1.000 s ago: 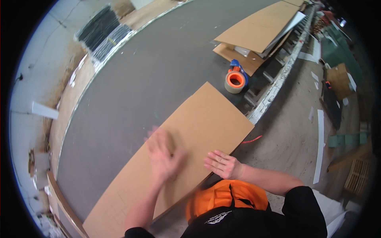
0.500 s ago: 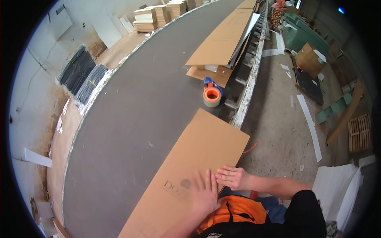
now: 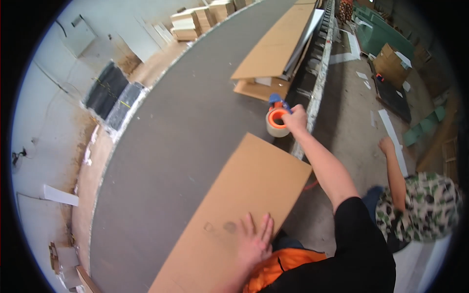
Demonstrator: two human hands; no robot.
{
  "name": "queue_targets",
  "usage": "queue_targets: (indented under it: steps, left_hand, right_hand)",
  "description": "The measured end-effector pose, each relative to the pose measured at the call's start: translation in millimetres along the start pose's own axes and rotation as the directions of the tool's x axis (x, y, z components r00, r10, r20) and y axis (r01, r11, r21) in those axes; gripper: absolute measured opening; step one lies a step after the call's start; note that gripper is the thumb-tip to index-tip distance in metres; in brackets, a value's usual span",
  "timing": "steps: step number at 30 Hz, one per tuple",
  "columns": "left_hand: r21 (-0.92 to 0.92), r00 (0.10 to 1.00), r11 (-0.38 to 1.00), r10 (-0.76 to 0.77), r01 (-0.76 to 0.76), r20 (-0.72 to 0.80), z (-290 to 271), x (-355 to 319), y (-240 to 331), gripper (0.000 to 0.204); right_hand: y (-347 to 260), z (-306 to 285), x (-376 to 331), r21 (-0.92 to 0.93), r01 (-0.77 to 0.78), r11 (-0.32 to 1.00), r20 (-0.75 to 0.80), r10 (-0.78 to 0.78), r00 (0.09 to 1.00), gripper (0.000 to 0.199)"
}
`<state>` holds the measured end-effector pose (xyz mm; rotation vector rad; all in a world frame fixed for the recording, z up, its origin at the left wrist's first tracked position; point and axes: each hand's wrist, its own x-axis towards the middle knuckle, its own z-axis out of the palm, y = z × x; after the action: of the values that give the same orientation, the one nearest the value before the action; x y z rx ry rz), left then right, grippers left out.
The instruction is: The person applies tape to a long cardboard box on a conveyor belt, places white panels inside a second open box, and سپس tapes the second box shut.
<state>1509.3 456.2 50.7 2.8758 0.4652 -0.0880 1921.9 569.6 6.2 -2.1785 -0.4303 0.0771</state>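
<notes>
A long brown cardboard box (image 3: 249, 180) lies along the near right part of the dark belt table. My left hand (image 3: 255, 240) rests on its top with the fingers spread, beside a dark round mark. Past the far end of the box, my right arm reaches out to a tape dispenser (image 3: 273, 128). It has a blue and orange frame and a wide roll of tape. The fingers of my right hand (image 3: 297, 119) are closed round its handle side. The dispenser appears to be at the belt surface; whether it touches cannot be made out.
Folded cardboard sheets (image 3: 273, 46) are stacked farther along the belt (image 3: 161, 161), against its metal rail (image 3: 320, 88). At the right, close to my arm, is a co-worker in a camouflage hat (image 3: 430, 207). Wrapped dark bundles (image 3: 110, 93) stand beyond the left edge.
My right hand has left the near edge of the box and taken hold of the tape dispenser. A co-worker has come into view at the right. My left hand stays on the box.
</notes>
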Motion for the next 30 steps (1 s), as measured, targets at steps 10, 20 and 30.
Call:
queue_targets:
  steps: [10,20,30]
  left_hand:
    - [0.043,0.986,0.998,0.059,-0.053,-0.158,9.8,-17.1,-4.3,0.083]
    - [-0.090,0.966,0.996,0.001,-0.026,-0.260,18.8,-44.4,-1.4,0.065]
    - [-0.098,0.970,0.995,-0.034,0.010,-0.240,15.2,-60.4,2.5,0.070]
  right_hand:
    - [-28.2,-192.0,-203.2,0.145,0.435,0.888,0.623,-0.424,0.658,0.058]
    - [0.7,-213.6,-269.5,-0.139,0.880,0.454,0.938,-0.224,0.264,0.053]
    - [54.7,-134.9,-325.0,-0.265,0.856,0.444,0.930,-0.116,0.348,0.055]
